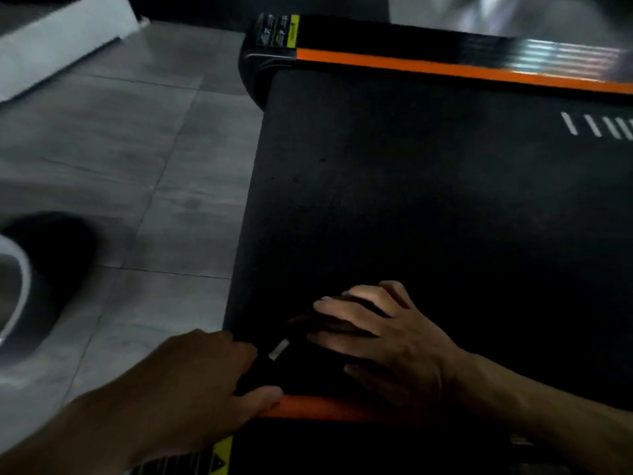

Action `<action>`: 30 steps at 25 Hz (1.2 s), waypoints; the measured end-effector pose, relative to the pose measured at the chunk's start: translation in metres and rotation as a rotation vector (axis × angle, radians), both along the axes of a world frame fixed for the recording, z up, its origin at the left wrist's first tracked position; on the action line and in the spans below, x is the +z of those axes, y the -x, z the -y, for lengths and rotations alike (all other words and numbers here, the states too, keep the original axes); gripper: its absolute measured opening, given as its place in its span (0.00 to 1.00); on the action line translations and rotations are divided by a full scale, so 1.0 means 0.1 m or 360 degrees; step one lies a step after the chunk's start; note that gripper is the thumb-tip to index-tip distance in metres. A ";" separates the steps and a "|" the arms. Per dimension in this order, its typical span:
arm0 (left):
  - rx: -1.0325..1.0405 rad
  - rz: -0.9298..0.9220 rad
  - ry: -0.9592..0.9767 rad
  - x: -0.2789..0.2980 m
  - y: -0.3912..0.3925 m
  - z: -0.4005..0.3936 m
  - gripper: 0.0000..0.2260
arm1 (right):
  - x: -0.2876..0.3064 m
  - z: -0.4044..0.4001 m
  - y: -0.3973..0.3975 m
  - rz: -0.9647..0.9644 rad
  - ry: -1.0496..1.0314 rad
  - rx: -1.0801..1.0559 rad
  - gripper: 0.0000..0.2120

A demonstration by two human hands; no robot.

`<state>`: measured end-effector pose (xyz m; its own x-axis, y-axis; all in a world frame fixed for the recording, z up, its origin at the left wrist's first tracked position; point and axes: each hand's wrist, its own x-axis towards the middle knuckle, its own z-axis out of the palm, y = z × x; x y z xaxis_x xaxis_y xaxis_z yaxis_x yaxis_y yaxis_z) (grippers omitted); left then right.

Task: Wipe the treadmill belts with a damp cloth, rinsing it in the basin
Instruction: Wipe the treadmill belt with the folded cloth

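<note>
The black treadmill belt (428,207) fills the middle and right of the head view, with orange side rails (445,68) along its far and near edges. A dark cloth (308,361) with a small white tag lies on the belt's near left corner. My right hand (387,341) lies on top of the cloth with its fingers spread over it. My left hand (205,382) is at the belt's left end, fingers on the cloth's edge and thumb against the near orange rail. A metal basin (15,289) shows partly at the left edge.
Grey floor tiles (137,166) lie left of the treadmill. A white box-like object (58,39) stands at the top left. White stripe marks (599,126) are printed on the belt at the far right. The scene is dim and blurred.
</note>
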<state>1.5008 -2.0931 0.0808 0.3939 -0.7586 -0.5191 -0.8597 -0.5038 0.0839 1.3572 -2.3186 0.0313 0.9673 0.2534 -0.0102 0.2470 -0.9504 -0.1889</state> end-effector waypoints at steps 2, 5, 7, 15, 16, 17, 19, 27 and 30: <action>-0.0071 -0.0163 -0.0057 0.14 -0.09 0.06 0.23 | -0.03 -0.03 -0.01 0.0026 0.0096 -0.0024 0.22; -0.0174 -0.0340 -0.0101 0.23 -0.22 0.08 0.22 | -0.02 -0.07 -0.04 0.0033 0.0262 -0.0040 0.24; -0.0240 -0.0361 -0.0118 0.25 -0.24 0.11 0.22 | 0.02 -0.08 -0.06 -0.0030 0.0324 -0.0027 0.24; 0.0383 -0.0091 0.0525 0.06 -0.54 0.43 0.17 | -0.03 -0.09 -0.03 0.0043 0.0171 -0.0060 0.25; 0.0364 -0.0098 0.0560 -0.01 -0.67 0.56 0.21 | -0.04 -0.10 -0.02 0.0058 0.0139 -0.0076 0.24; 0.0310 -0.0108 0.0505 -0.05 -0.79 0.70 0.27 | -0.03 -0.11 -0.03 0.0079 0.0097 -0.0083 0.24; 0.0285 -0.0222 0.0309 -0.04 -0.96 0.94 0.38 | 0.01 -0.09 -0.03 0.0073 0.0036 -0.0070 0.23; 0.0379 -0.0242 -0.0005 -0.06 -0.92 1.36 0.61 | -0.01 -0.07 0.00 0.0111 0.0058 0.0001 0.25; 0.0357 -0.0203 -0.0005 -0.07 -0.92 1.39 0.62 | 0.04 0.19 -0.10 0.0169 0.0223 0.0330 0.26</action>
